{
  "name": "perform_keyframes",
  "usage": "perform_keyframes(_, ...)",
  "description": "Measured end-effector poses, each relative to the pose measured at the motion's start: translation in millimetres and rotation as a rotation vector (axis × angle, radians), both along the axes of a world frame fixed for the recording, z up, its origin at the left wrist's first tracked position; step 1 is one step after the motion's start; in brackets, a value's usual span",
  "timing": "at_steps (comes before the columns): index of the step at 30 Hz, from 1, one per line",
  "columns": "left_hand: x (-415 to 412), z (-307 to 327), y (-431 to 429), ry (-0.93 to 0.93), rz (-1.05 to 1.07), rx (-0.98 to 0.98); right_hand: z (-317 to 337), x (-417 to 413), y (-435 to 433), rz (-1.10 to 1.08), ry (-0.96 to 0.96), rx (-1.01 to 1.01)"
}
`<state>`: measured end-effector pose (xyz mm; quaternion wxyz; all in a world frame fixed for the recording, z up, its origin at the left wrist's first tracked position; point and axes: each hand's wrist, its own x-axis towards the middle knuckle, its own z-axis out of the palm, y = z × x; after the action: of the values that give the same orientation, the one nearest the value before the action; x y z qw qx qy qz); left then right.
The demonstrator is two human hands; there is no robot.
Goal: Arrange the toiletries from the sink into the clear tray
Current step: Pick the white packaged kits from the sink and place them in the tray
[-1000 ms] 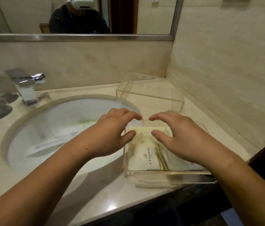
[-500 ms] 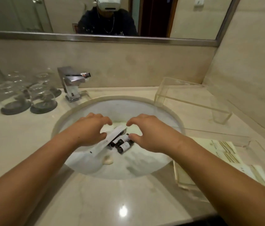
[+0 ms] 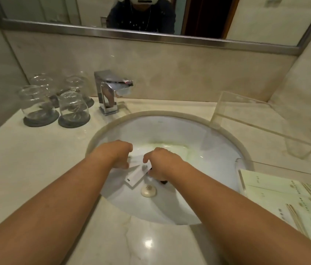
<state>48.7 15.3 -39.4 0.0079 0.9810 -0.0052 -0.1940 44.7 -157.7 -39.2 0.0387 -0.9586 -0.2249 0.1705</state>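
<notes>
Marble counter (image 3: 36, 169) rings the sink (image 3: 208, 134); hands' grip on the sachets (image 3: 136, 175) cannot be told

your pale marble counter (image 3: 36, 169) carries a round white sink (image 3: 217, 134) sunk into its middle, with a chrome tap (image 3: 110, 92) standing on it just behind the rim. at the far left you have 4 upturned glasses (image 3: 73, 106) on dark coasters, grouped close together. to the right sit a clear tray (image 3: 246, 165) holding pale packets, and behind it an empty clear box (image 3: 250, 115).
</notes>
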Motion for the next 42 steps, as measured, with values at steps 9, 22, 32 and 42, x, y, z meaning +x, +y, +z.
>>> perform_keyframes(9, -2, -2, -5, 0.069, 0.033, -0.011, -23, -1, 13, 0.061, -0.059, -0.004)
perform_keyframes(22, -5, -2, -4, 0.123, 0.004, 0.001, -28, -5, 6, 0.033, -0.131, 0.09)
perform_keyframes(32, -1, 3, 10, 0.003, 0.09, -0.271, 1, 4, 0, -0.103, -0.212, 0.232)
perform_keyframes(42, -3, 15, 10, -0.277, 0.161, -0.542, 80, 0, -70, -0.407, -0.264, 0.85)
